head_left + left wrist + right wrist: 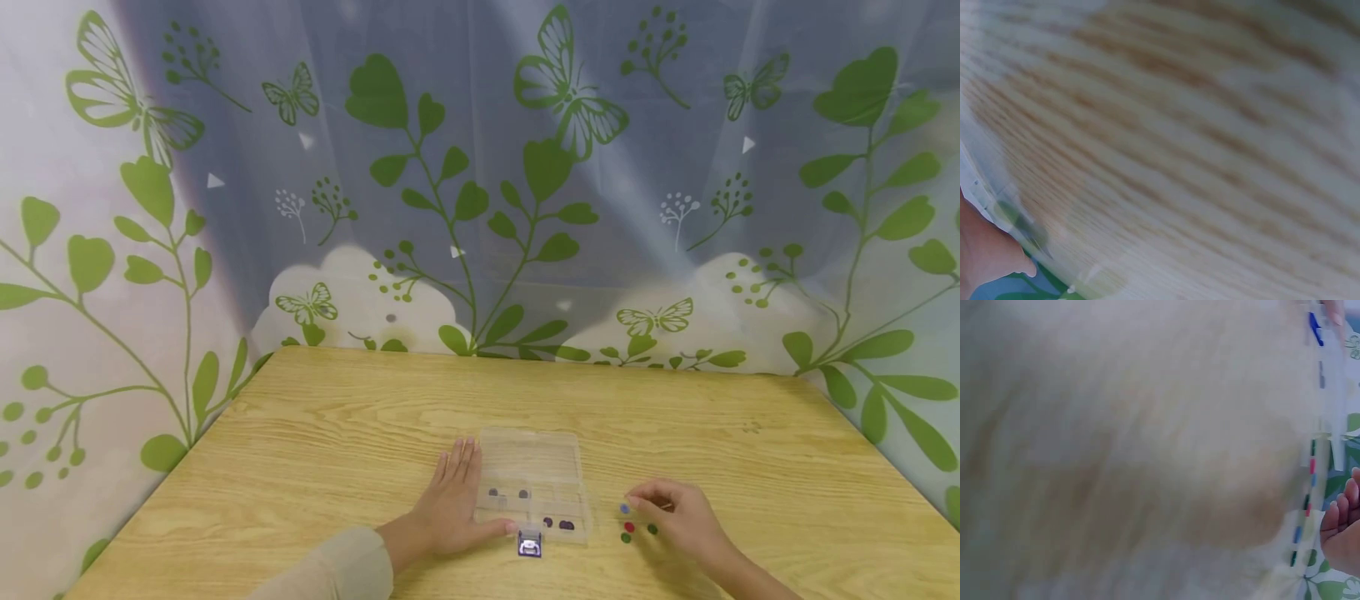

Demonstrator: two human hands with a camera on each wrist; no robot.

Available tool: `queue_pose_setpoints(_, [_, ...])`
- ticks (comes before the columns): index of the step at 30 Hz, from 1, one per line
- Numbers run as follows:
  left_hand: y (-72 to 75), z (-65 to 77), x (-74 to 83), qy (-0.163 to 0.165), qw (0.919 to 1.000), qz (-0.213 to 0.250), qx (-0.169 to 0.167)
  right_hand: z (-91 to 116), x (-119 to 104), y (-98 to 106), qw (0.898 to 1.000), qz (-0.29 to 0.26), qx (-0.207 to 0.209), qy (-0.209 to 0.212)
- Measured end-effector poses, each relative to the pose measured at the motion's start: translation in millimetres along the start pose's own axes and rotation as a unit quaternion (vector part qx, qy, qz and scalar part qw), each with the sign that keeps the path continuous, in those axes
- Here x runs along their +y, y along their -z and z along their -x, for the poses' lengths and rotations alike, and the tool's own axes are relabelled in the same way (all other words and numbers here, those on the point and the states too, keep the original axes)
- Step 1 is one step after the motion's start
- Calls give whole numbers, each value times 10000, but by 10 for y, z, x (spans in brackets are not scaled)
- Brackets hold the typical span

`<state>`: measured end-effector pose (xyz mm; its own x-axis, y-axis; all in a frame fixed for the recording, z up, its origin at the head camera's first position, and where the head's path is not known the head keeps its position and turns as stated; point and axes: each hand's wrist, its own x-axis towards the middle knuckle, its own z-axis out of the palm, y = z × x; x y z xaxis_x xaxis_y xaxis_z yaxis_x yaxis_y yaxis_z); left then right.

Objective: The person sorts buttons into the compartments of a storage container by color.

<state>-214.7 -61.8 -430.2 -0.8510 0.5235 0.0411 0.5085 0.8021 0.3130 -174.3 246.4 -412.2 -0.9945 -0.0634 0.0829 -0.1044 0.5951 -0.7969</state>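
A clear plastic compartment box lies on the table, with a purple-edged clasp at its front. My left hand rests along its left side, fingers straight, thumb at the front edge. Small dark purple discs sit in the front compartments, and greyish discs farther back. Right of the box, my right hand has bent fingers, thumb and index tips together right at a blue disc; I cannot tell whether they grip one. A red disc and green discs lie beside it.
The wood-grain table extends around the box. A curtain printed with green leaves and butterflies hangs behind its back edge and down both sides. In the right wrist view, a row of coloured discs shows nearly edge-on.
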Motion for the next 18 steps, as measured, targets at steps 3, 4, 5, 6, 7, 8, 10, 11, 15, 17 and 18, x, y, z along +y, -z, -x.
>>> queue_pose_setpoints(3, [-12,-1,-6,15,10000,22,-10,22,56,-29,9998,-61,71,151])
queue_pose_setpoints(4, [-17,-1,-9,21,10000,29,-11,27,73,-40,9997,-70,148,196])
queue_pose_setpoints(5, [-18,-1,-9,25,10000,45,-15,32,92,-50,9993,-48,228,284])
queue_pose_setpoints(6, [-20,-1,-11,30,10000,48,-17,37,109,-58,9989,-6,308,343])
queue_pose_setpoints(7, [-23,-2,-13,33,10000,45,-19,41,124,-61,9986,14,348,390])
queue_pose_setpoints(8, [-24,-4,-14,31,10000,51,-21,44,139,-60,9985,21,354,415])
queue_pose_setpoints(10, [-22,-3,-13,28,10000,49,-20,47,171,-47,9982,39,237,545])
queue_pose_setpoints(11, [-19,-2,-11,27,10000,51,-19,47,186,-36,9980,33,136,608])
queue_pose_setpoints(15, [-21,-1,-12,19,10000,64,-36,44,242,1,9957,74,-201,907])
queue_pose_setpoints(17, [-25,-1,-17,12,10000,54,-34,37,256,14,9951,92,-322,934])
queue_pose_setpoints(18, [-27,-1,-20,9,10000,45,-33,33,260,18,9950,104,-364,925])
